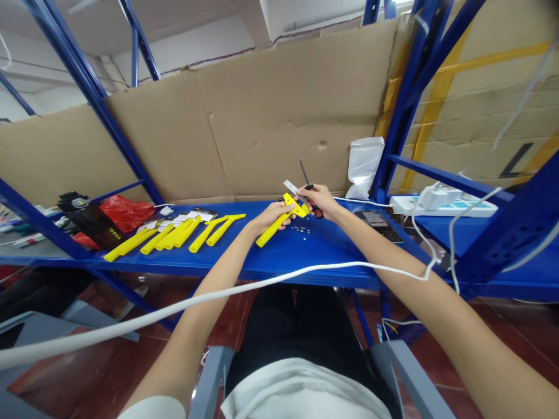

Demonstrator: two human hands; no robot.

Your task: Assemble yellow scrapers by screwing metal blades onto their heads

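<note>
Over the blue counter (327, 249), a yellow tool (269, 234) runs from 7 o'clock up to its wide end at 1 o'clock. The left hand (271, 217) grips it. The right hand (322, 201), at the wide end's 3 o'clock, holds a screwdriver (304, 173) pointing to 11 o'clock. Tiny bits (301, 229) lie at 5 o'clock.

At the dial's centre, the yellow handle (274, 228) looked like smooth moulded plastic with a soft sheen, and the screwdriver shaft (304, 172) like dark metal. The blue tabletop (266, 262) was smooth and faintly glossy. At twelve o'clock stood matt, dented cardboard (288, 116); at two, a shiny, creased plastic-looking pouch (365, 163); at three, a smooth plastic power strip (449, 213); at nine, a crinkled, glossy red bag (124, 212); at six, a wrinkled cloth shirt (301, 390).
</note>
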